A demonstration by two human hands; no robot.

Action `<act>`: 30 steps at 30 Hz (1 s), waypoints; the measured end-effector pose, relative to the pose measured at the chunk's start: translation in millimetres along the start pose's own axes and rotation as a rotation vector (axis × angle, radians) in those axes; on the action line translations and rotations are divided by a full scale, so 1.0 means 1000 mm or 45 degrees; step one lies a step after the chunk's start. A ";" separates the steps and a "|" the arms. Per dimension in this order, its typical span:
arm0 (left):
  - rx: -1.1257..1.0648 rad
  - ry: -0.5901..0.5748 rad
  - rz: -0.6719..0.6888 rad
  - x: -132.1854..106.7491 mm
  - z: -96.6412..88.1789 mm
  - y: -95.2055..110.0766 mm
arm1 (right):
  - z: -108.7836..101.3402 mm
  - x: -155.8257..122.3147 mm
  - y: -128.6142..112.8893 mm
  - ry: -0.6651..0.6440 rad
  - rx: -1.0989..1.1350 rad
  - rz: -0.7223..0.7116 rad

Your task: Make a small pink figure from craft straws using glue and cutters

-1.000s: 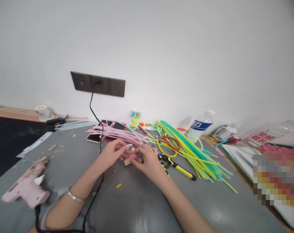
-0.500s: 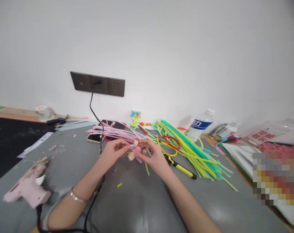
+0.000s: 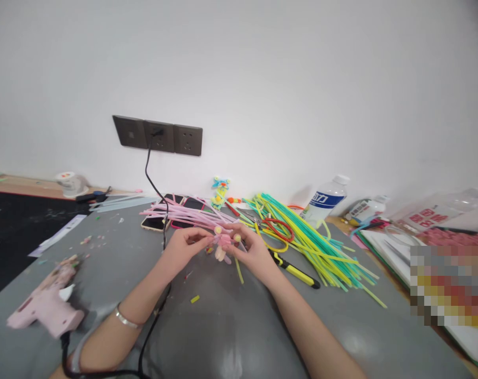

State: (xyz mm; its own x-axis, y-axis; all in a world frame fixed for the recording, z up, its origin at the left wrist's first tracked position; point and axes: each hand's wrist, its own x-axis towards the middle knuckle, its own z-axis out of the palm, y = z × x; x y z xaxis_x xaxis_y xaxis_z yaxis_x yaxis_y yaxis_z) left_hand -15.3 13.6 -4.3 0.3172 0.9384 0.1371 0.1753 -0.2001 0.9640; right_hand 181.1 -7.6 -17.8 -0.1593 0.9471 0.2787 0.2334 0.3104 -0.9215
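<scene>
Between both hands is a small pink pipe-cleaner figure (image 3: 223, 242) with round yellow-centred tips and a pale lower end. My left hand (image 3: 187, 247) pinches its left side between thumb and fingertips. From the other side my right hand (image 3: 249, 247) grips it, fingers over the top and thumb below. Behind the hands lies a bundle of pink pipe cleaners (image 3: 191, 214). Orange-and-yellow-handled scissors (image 3: 276, 231) and yellow-and-black pliers (image 3: 298, 275) rest close to my right hand. The figure's finer details are blurred.
Yellow and green pipe cleaners (image 3: 321, 247) spread to the right, near a bottle (image 3: 326, 200). A pink glue gun (image 3: 49, 305) lies at left, its black cable (image 3: 147, 337) passing by my left forearm. A blue-and-yellow figure (image 3: 220, 192) stands against the wall. Phones (image 3: 154, 225) lie under the pink bundle.
The pink figure has turned in my fingers, so a second yellow-centred tip now shows by my right hand. Both hands stay in nearly the same place.
</scene>
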 end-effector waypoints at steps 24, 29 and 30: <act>-0.113 -0.075 0.014 -0.001 0.003 -0.006 | -0.009 0.002 -0.002 -0.078 0.098 0.104; -0.107 -0.049 0.064 -0.001 0.004 -0.007 | -0.008 0.002 0.000 -0.082 0.200 0.151; -0.098 -0.041 0.072 -0.001 0.004 -0.007 | -0.008 0.002 -0.001 -0.085 0.219 0.162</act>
State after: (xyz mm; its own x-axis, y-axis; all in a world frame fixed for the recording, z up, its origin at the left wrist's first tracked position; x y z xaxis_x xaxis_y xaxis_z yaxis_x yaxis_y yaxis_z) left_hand -12.9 13.2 -12.2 0.3547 0.9164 0.1857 0.0843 -0.2292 0.9697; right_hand 188.1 -5.2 -14.2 -0.2038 0.9683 0.1442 0.0897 0.1651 -0.9822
